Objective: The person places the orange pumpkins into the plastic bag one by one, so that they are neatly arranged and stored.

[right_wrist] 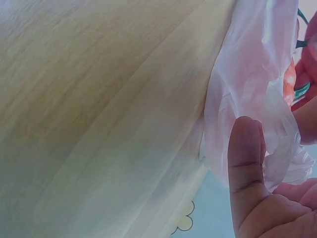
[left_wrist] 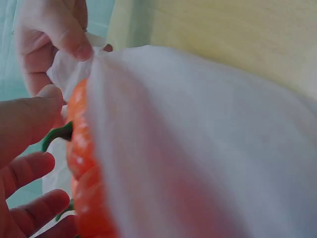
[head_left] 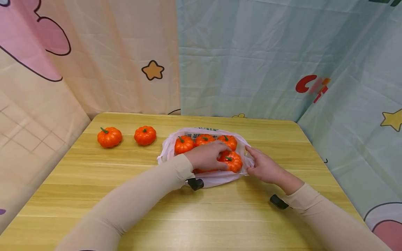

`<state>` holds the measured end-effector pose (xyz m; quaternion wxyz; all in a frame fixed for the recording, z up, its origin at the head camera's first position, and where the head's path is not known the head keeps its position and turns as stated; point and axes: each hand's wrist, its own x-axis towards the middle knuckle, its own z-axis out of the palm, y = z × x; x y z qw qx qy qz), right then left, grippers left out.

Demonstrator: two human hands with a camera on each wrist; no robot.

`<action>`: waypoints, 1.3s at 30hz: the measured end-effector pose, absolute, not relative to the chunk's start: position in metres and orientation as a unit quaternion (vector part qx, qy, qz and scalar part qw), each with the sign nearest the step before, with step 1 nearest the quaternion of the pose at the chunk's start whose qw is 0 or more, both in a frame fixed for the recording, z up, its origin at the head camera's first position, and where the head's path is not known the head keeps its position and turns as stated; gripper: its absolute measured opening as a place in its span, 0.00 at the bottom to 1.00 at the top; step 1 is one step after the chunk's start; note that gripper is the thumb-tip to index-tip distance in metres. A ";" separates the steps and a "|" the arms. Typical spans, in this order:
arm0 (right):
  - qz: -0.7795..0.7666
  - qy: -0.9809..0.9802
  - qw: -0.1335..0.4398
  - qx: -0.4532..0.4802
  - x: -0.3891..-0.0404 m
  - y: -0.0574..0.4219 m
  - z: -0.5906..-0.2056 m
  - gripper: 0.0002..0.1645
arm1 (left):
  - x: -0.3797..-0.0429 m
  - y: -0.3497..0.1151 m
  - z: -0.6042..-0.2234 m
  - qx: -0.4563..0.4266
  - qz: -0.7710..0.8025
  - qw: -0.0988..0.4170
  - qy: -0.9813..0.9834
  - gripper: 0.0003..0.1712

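A thin white plastic bag (head_left: 216, 180) lies with its mouth spread on the table, holding several small orange pumpkins with green stems. My left hand (head_left: 207, 155) reaches over the bag, its thumb and fingers spread at the left side of the front right pumpkin (head_left: 233, 162). In the left wrist view its fingertips are parted close to the green stem (left_wrist: 59, 134). My right hand (head_left: 265, 165) pinches the bag's right edge between thumb and fingers. Part of another pumpkin is hidden under the left hand and wrist.
Two more pumpkins stand on the wooden table (head_left: 157, 216) left of the bag, one at the far left (head_left: 110, 137) and one nearer the bag (head_left: 145, 135). Printed curtains (head_left: 238, 62) hang behind the table and along its sides.
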<state>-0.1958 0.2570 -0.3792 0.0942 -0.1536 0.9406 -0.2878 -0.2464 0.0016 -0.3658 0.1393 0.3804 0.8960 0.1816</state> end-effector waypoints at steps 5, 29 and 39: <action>-0.288 0.941 0.089 -0.155 -0.196 0.257 -0.381 0.51 | -0.247 -0.018 -0.350 0.373 0.211 0.123 0.895 0.36; -0.289 0.940 0.081 -0.160 -0.194 0.258 -0.381 0.50 | -0.291 -0.232 -0.328 0.148 0.213 0.051 0.964 0.43; -0.294 0.937 0.079 -0.169 -0.193 0.256 -0.380 0.50 | -0.293 -0.280 -0.342 0.120 0.213 0.060 0.968 0.48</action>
